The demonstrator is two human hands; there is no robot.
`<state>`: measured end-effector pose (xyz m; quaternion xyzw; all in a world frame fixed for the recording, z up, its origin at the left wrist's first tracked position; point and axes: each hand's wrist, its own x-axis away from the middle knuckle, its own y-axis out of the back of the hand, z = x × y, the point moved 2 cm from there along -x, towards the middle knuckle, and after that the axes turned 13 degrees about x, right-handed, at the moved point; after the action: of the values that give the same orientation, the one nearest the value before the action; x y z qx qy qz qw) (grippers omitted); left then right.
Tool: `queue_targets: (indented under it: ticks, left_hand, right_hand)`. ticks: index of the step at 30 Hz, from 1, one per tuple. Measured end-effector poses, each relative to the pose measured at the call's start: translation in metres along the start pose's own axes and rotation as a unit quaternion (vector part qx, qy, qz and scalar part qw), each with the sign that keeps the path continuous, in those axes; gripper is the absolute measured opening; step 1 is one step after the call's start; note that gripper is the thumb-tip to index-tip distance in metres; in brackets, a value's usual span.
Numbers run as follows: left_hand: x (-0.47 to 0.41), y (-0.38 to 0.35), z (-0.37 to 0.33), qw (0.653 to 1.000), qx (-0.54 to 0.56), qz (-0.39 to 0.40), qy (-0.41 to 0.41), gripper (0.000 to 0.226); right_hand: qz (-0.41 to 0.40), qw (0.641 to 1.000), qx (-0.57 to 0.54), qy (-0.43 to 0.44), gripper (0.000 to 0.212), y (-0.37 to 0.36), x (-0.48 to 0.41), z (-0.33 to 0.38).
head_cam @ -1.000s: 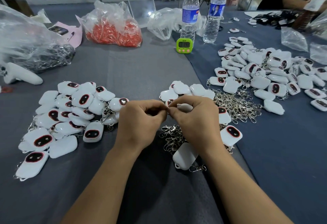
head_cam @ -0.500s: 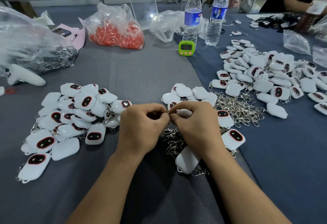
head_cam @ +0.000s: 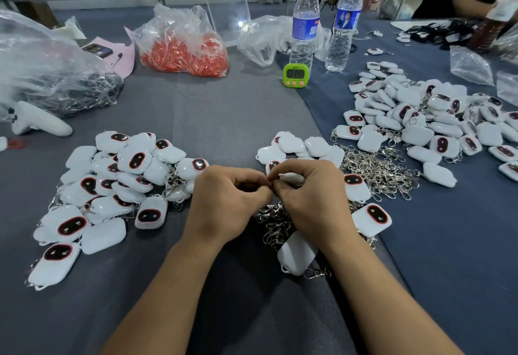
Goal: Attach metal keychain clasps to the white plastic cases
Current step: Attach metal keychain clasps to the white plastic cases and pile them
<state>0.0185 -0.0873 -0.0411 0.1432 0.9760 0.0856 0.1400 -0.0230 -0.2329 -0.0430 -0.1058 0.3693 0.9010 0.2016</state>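
My right hand (head_cam: 311,200) grips a white plastic case (head_cam: 291,178), of which only the top edge shows above the fingers. My left hand (head_cam: 227,200) meets it fingertip to fingertip and pinches something small at the case's end; the fingers hide it. Loose metal clasps (head_cam: 375,172) lie in a heap to the right of my hands, and more clasps (head_cam: 273,221) lie under my right wrist. A pile of white cases with clasps (head_cam: 112,186) lies to the left. Several bare cases (head_cam: 297,146) sit just beyond my hands.
A larger pile of cases (head_cam: 426,119) covers the right of the table. Two water bottles (head_cam: 305,24) and a green timer (head_cam: 295,75) stand at the back, with a bag of orange parts (head_cam: 185,52) and a bag of dark parts (head_cam: 56,80). Another person's arm (head_cam: 465,1) is at far right.
Both hands stay pressed together over the case with only small finger movement. The view has shifted slightly.
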Motion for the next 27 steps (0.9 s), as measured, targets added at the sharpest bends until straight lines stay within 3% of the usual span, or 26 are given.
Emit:
queue_targets:
  ticks: [3,5,8,10,13,17,21,27]
  left_hand:
    - [0.0,-0.002,-0.001,1.0,0.019,-0.012,0.004,0.011]
    - [0.0,0.0,-0.002,0.998,0.011,-0.066,-0.011,0.01]
    - [0.002,0.008,-0.005,0.974,-0.154,-0.141,-0.089,0.008]
    - [0.002,0.006,-0.003,0.944,-0.28,-0.115,-0.128,0.009]
    - [0.003,-0.006,0.003,0.919,-0.364,-0.044,-0.142,0.012]
    - [0.0,-0.009,0.008,0.942,-0.32,-0.005,-0.1,0.005]
    - [-0.004,-0.003,0.014,0.97,-0.237,0.024,-0.053,0.008]
    - [-0.005,0.001,0.017,0.979,-0.196,0.034,-0.035,0.011]
  right_hand:
    - [0.003,1.0,-0.016,0.001,0.034,0.001,0.0,0.004]
    - [-0.007,1.0,-0.008,-0.015,0.026,0.001,0.0,0.004]
    - [-0.007,0.998,0.016,-0.055,0.024,0.001,-0.001,0.001]
    - [0.004,0.996,0.001,-0.086,0.026,0.002,-0.002,-0.003]
    - [0.01,0.997,0.007,-0.083,0.021,0.006,-0.005,-0.006]
    - [0.034,0.997,0.034,-0.068,0.02,0.009,-0.008,-0.009]
    - [0.05,0.994,0.019,-0.1,0.033,0.006,-0.008,-0.014]
    - [0.055,0.993,0.049,-0.094,0.024,0.002,-0.007,-0.015]
